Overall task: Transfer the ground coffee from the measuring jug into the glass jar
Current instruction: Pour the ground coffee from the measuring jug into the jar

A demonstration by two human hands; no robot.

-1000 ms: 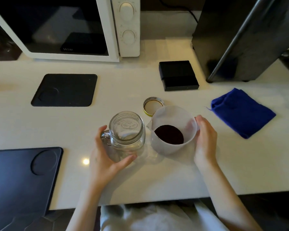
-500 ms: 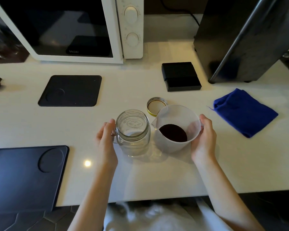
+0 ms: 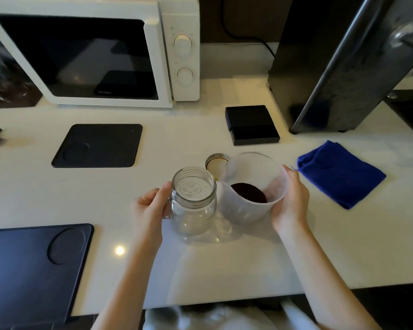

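An empty clear glass jar (image 3: 193,206) with a handle stands upright on the white counter, its mouth uncovered. My left hand (image 3: 150,208) grips that handle on the jar's left side. Just right of it is a translucent white measuring jug (image 3: 250,210), tilted with its spout toward the jar. Dark ground coffee (image 3: 248,192) lies in the jug's bottom. My right hand (image 3: 290,201) holds the jug's right wall. The jar's metal lid (image 3: 217,161) lies on the counter behind the two, partly hidden by the jug.
A white microwave (image 3: 93,53) and a tall black appliance (image 3: 343,63) stand at the back. A small black box (image 3: 252,125), a black mat (image 3: 98,145), a dark tray (image 3: 31,267) at the near left and a folded blue cloth (image 3: 339,173) lie on the counter (image 3: 224,270).
My left hand shifted from the jar's front to its handle. My right hand tilted the jug, which now leans toward the jar.
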